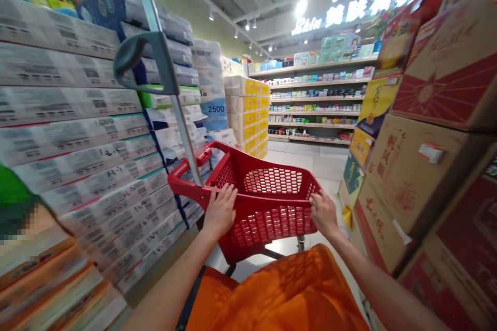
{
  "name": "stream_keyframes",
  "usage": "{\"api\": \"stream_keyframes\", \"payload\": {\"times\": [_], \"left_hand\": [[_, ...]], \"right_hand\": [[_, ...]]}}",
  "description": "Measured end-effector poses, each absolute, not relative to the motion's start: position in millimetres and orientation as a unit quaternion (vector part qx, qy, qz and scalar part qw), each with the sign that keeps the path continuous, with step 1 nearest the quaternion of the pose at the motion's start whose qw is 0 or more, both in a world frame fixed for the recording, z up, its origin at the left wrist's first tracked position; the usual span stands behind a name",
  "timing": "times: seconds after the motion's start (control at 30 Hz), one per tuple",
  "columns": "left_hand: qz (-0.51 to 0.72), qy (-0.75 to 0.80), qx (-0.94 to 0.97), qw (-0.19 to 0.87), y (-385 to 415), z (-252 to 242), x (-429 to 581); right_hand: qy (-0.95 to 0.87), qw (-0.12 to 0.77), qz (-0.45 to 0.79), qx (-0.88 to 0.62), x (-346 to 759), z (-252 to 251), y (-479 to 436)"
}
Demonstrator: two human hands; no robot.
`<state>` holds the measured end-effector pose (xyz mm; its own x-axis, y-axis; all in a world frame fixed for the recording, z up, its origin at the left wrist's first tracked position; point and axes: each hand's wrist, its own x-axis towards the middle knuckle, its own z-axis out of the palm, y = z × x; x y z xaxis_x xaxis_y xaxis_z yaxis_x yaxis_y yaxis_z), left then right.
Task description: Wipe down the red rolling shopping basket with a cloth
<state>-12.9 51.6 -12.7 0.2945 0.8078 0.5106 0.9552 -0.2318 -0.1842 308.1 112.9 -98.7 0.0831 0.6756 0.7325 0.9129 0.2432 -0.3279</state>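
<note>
A red plastic shopping cart [272, 222] stands crosswise in front of me, its handle end to the left. My left hand [222, 209] is hooked over the near side rim close to that end, fingers pointing into the basket. At the far right corner of the same rim, my right hand [324, 212] is closed around the edge. Through the mesh, the part of the basket I can see shows no goods. A metal pole [182, 129] with a grey loop handle [165, 64] rises by the cart's handle.
Tall stacks of wrapped tissue packs [85, 129] line the left, with yellow-and-white packs [248, 114] farther on. Cardboard cartons [404, 165] are piled close on the right. Shelves of small goods [314, 95] cross the far end beyond a pale floor. Orange cloth [279, 295] covers the front of my body.
</note>
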Motion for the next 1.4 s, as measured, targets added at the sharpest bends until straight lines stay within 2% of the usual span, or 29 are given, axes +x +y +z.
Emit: {"api": "stream_keyframes", "payload": {"times": [0.13,0.23,0.37,0.47,0.57,0.7,0.83,1.07,1.3,1.4], "left_hand": [[-0.156,-0.588,-0.757,0.237,54.8,-14.4,-3.2],[-0.149,-0.591,-0.757,0.237,57.2,-13.1,-0.6],[-0.140,-0.598,-0.752,0.240,58.7,-11.8,-1.6],[-0.138,-0.602,-0.748,0.243,58.4,-12.8,-1.0],[-0.136,-0.611,-0.741,0.241,57.6,-14.3,2.4],[-0.123,-0.622,-0.739,0.226,56.8,-14.3,8.1],[-0.119,-0.618,-0.746,0.217,54.1,-12.0,2.2],[-0.152,-0.636,-0.710,0.261,43.3,-3.8,-26.9],[-0.141,-0.651,-0.715,0.211,40.6,3.2,-8.7],[-0.170,-0.623,-0.735,0.204,34.8,11.7,-19.6]], "right_hand": [[-0.640,0.504,-0.067,-0.576,283.5,-88.2,110.8],[-0.709,0.495,-0.002,-0.502,238.5,-69.7,108.8],[-0.757,0.447,-0.069,-0.472,253.2,-68.9,109.6],[-0.677,0.465,-0.115,-0.559,310.4,-90.2,117.4],[-0.597,0.502,-0.103,-0.618,332.2,-104.5,124.2],[-0.674,0.503,-0.053,-0.539,264.1,-87.9,121.5],[-0.784,0.459,0.003,-0.417,213.4,-62.8,113.2],[-0.651,0.486,-0.102,-0.574,270.7,-87.8,118.8],[-0.768,0.494,-0.092,-0.397,143.6,-69.9,106.5],[-0.781,0.479,-0.092,-0.389,147.3,-67.6,110.9]]}}
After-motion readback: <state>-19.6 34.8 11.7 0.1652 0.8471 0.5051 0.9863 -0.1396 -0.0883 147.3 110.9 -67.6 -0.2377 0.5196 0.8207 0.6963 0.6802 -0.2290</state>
